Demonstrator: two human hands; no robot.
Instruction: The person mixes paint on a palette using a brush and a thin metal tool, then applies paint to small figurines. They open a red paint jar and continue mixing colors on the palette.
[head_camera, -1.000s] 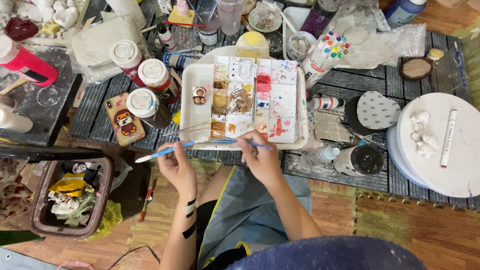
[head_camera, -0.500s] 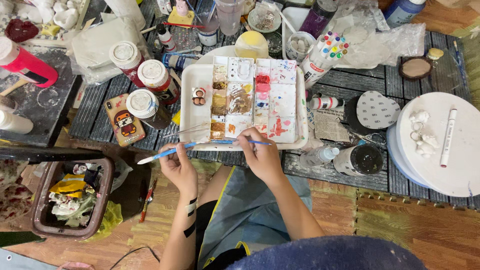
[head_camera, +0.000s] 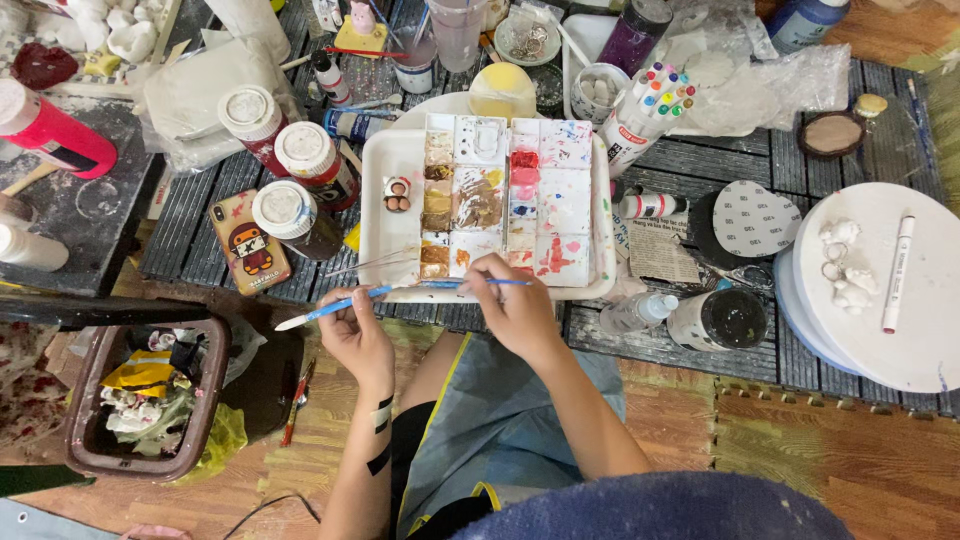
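Here the left hand (head_camera: 357, 335) is closed on a blue brush (head_camera: 335, 308), with its fingers pinched around the handle. The pale tip of that brush points out to the left, over the edge of the dark slatted table (head_camera: 200, 215). The right hand (head_camera: 515, 305) is closed too, and it pinches a thin blue brush (head_camera: 478, 283) that lies sideways along the near rim of the white paint tray (head_camera: 385, 175). The tray sits on the table just in front of both hands, and its square cups hold brown, red, pink and white paint. A small painted figure (head_camera: 397, 194) lies in the tray's left part. Three paint jars with white lids (head_camera: 285, 205) stand left of the tray, next to a phone in a picture case (head_camera: 250, 255). A cup of markers (head_camera: 645, 110) stands to the right. A brown bin (head_camera: 150, 400) sits on the floor at the left.
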